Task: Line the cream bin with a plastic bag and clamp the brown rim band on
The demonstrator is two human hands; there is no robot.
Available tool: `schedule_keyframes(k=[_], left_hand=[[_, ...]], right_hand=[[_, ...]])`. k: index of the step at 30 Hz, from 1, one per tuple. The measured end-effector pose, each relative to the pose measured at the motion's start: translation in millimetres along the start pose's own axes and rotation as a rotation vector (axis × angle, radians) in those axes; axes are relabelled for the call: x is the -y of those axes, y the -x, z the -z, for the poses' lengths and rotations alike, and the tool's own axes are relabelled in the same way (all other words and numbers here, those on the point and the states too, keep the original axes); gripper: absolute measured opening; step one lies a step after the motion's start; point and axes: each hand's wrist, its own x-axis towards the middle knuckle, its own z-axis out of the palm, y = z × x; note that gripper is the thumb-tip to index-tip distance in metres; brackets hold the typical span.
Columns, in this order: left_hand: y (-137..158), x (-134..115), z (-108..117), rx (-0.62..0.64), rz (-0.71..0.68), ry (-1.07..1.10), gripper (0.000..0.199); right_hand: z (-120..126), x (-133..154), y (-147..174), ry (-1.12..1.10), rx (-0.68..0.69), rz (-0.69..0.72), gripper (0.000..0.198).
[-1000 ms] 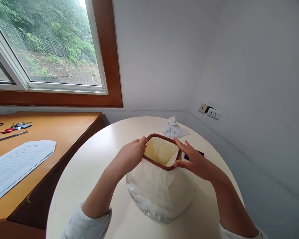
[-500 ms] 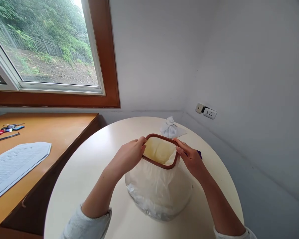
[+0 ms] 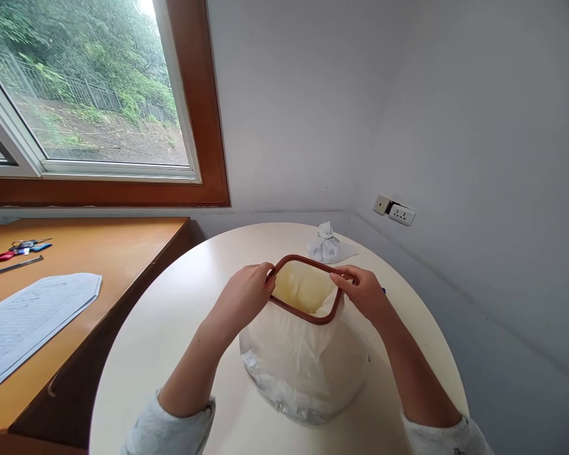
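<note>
A trash can with a brown rounded-rectangle rim (image 3: pixel 299 311) stands upright on the round table. A whitish translucent bin liner (image 3: pixel 303 363) drapes over its outside and hangs loosely down around the base. The cream inside shows through the opening. My left hand (image 3: pixel 245 296) is closed on the rim's left side, thumb and fingers pinching it. At the right back corner, my right hand (image 3: pixel 364 294) pinches the rim between thumb and curled fingers. How the liner runs under the rim is hidden.
Behind the can, a knotted white plastic bag (image 3: pixel 326 246) sits on the round cream table (image 3: pixel 171 328). Something small and blue peeks out behind my right hand. On the left, a wooden desk (image 3: pixel 123 237) holds papers (image 3: pixel 42 309), a pen (image 3: pixel 12 266) and keys (image 3: pixel 26 246). Walls close off the back and right.
My right hand has shifted its grip slightly up at the rim's right corner, its fingers more curled. The left hand stays on its side. The view has moved slightly.
</note>
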Motion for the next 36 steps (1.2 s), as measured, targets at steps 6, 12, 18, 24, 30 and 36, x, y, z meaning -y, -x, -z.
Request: schedule_keyframes(k=[6, 12, 18, 24, 30, 36], left_hand=[[-0.2, -0.7, -0.6, 0.001, -0.027, 0.017, 0.03], [1.0, 1.5, 0.6, -0.002, -0.018, 0.031, 0.026], [2.9, 1.6, 6.0, -0.13, -0.05, 0.109, 0.022], [4.2, 0.5, 10.8, -0.109, 0.002, 0.442, 0.022], [4.8, -3.0, 19.7, -0.086, -0.081, 1.014, 0.02], [3.2, -3.2, 25.4, -0.039, -0.021, 1.552, 0.018]], right_hand=[[5.1, 29.8, -10.6, 0.539, -0.003, 0.043, 0.02], [1.9, 39.8, -12.1, 0.703, -0.018, 0.044, 0.015], [7.0, 46.9, -13.2, 0.468, -0.078, 0.106, 0.017], [5.5, 51.7, -13.4, 0.217, -0.095, 0.061, 0.023], [14.4, 59.3, -8.5, -0.151, -0.069, 0.133, 0.034], [33.0, -10.8, -20.4, -0.032, -0.184, 0.057, 0.047]])
